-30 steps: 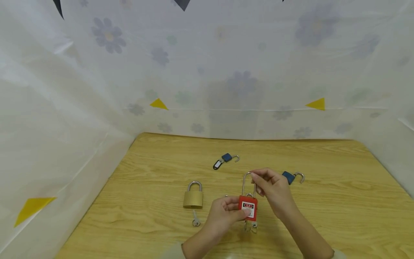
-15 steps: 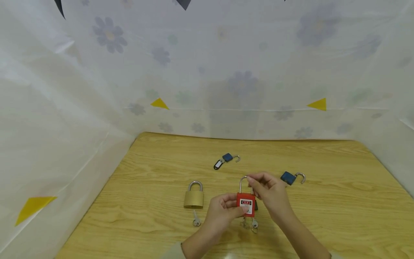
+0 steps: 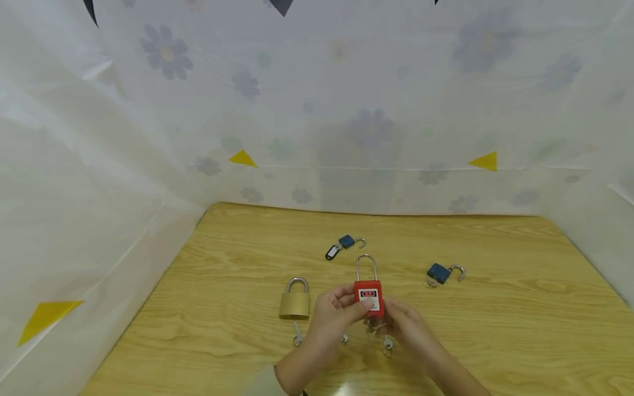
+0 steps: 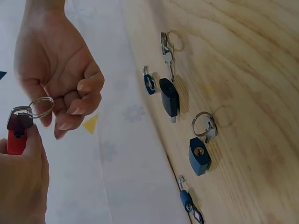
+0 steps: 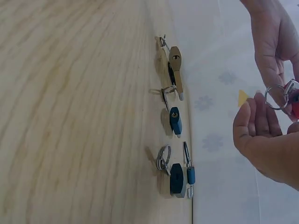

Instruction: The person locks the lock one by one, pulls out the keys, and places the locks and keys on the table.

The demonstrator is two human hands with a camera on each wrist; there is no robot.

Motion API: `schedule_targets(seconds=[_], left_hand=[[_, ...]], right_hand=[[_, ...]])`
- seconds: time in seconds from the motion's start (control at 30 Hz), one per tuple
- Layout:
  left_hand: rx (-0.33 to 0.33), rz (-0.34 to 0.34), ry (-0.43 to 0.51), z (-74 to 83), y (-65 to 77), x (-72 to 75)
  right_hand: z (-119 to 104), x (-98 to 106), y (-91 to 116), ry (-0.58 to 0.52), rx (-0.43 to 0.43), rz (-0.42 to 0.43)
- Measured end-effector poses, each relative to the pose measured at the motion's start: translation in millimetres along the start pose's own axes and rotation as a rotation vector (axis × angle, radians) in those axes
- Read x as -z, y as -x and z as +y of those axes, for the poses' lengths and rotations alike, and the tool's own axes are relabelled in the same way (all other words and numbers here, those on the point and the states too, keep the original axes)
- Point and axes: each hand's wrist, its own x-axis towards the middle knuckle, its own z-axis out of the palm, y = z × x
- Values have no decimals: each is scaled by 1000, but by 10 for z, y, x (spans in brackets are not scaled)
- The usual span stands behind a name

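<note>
My left hand (image 3: 329,313) grips a red padlock (image 3: 369,297) upright above the table, thumb across its white label. Its tall steel shackle points up, both legs in the body. A key ring (image 4: 42,107) hangs from its underside. Close by this ring, my right hand (image 3: 408,324) has palm up and fingers loosely bent, with no clear grip on anything; it is blurred in the head view. In the left wrist view, a dark blue padlock (image 4: 169,98) and a blue padlock (image 4: 199,156) stand on the table with keys in or at them; the hands mostly hide both in the head view.
A brass padlock (image 3: 294,306) with a key (image 3: 298,334) stands left of my hands. Farther back lies a small blue padlock (image 3: 346,241) with a black tag (image 3: 332,252), shackle swung out. Another blue padlock (image 3: 438,273) lies right, also unlocked. Plastic sheeting (image 3: 366,187) walls the table's back.
The red padlock's shackle sank into the body between the first two frames. My right hand has left the shackle and dropped to the keys below. The padlock has shifted left and up.
</note>
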Motion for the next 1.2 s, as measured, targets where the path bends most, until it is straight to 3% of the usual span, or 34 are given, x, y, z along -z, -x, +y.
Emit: schedule_targets(seconds=[0.1,0.17,0.57,0.83,1.2], left_hand=[[2,18,8,6,-16,12],[-1,23,20,3,-23,24],[0,31,25,-30,-38,42],[-3,40,14,-52,-41,31],[-18,45,6,-61,-40,23]], right_hand=[[86,-2,33,-95,86,-188],[110,-30,43,-132,116,-225],[129,-203,84,-11,230,4],[147,-228,83,2,298,17],[196,-295,107,-19,307,81]])
